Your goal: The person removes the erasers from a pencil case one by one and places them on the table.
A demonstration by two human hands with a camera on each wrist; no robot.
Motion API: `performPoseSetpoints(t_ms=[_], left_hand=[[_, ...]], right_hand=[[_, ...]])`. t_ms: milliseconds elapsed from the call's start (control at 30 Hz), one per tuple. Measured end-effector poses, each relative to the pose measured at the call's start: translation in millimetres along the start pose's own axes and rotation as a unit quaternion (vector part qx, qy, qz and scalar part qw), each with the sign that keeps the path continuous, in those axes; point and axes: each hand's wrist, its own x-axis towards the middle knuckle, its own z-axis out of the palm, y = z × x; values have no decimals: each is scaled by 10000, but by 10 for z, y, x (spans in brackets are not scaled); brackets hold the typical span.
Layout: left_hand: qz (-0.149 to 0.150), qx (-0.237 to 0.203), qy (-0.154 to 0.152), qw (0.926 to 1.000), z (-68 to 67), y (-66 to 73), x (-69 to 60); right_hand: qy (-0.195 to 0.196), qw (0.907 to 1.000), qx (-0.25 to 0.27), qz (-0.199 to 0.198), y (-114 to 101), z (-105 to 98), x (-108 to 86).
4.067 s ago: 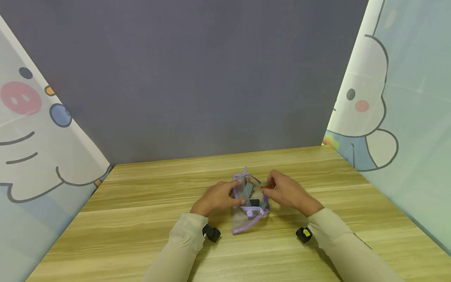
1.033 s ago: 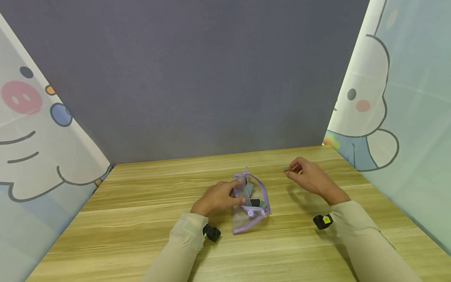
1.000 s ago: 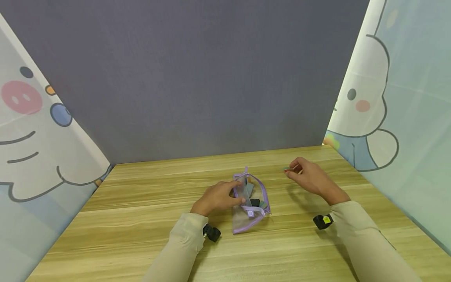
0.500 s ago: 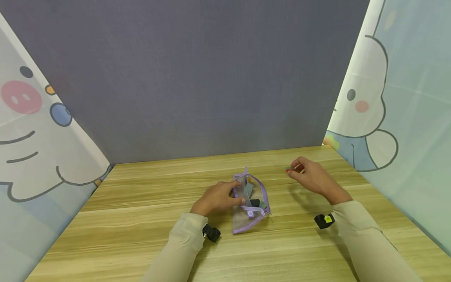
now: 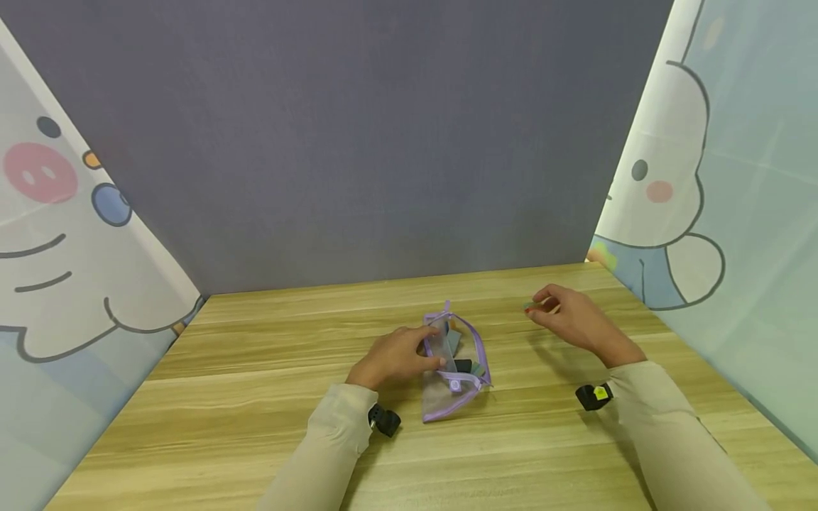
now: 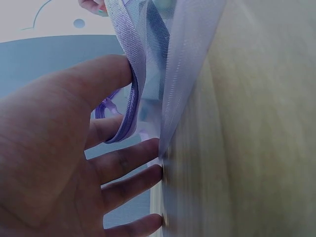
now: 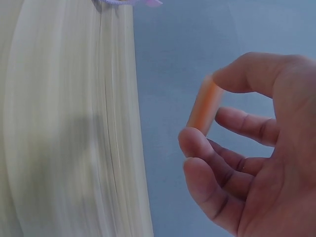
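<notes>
A mesh pouch with purple trim (image 5: 482,346) lies unzipped near mid-table. Inside are a black item (image 5: 463,365), a grey flat one (image 5: 453,342) and a greenish one. My left hand (image 5: 396,358) holds the pouch's left rim; in the left wrist view, thumb and index finger lie at the zipper edge (image 6: 126,44), the other fingers spread below. Right of the pouch, my right hand (image 5: 571,319) pinches a small piece (image 5: 529,306), red and green from above. The right wrist view shows it as a short orange bar (image 7: 203,109) between thumb and fingertips.
The wooden table (image 5: 255,397) meets a dark grey panel (image 5: 383,142) at the back. Cartoon-printed cloths (image 5: 57,248) hang at both sides. A black device (image 5: 385,421) sits at the left wrist, another (image 5: 593,397) at the right.
My right hand has moved from the pouch's opening out to the right, carrying the small piece, and shifted slightly farther right lately. My left hand and the pouch stay in place.
</notes>
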Motion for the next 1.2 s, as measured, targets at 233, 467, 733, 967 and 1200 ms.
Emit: performPoseSetpoints(t_ms=[233,467,733,967,1200], left_hand=[[-49,-62,-13,10000,7,-15,-9],[-99,-137,-41,9998,9,-27,-1],[-41,-65,-25,10000,20,-34,9],[-31,-97,-42,9999,14,-25,-15],[-21,-67,-18,10000,-2,-19,-4]], right_hand=[[-123,9998,131,-5,89,-20,6],[-168,9998,-48,85,154,-37,9],[-276,9994,-215,21,225,-56,-22],[-434,9989,-59,158,284,-41,-43],[-526,9983,-110,214,379,-61,-24]])
